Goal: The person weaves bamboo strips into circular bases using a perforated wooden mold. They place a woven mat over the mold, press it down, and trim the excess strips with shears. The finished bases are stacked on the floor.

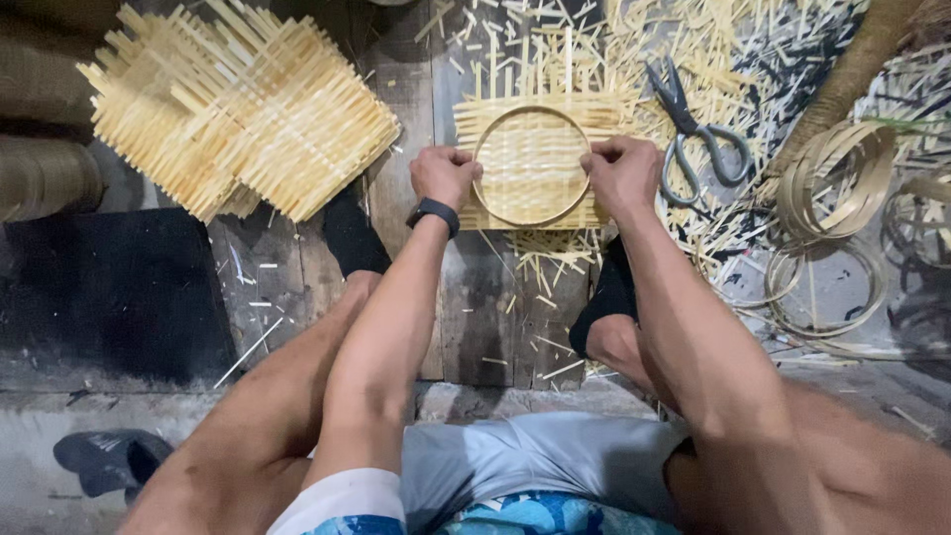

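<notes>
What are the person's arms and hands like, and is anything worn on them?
Both arms are bare to the hands. The left hand has a black wristband with a small dark face; the right hand wears nothing. No gloves or rings show.

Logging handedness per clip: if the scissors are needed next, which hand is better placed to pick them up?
Probably the right hand: the scissors lie just beyond it, while the left hand sits across the bamboo ring, on the woven mat.
</notes>
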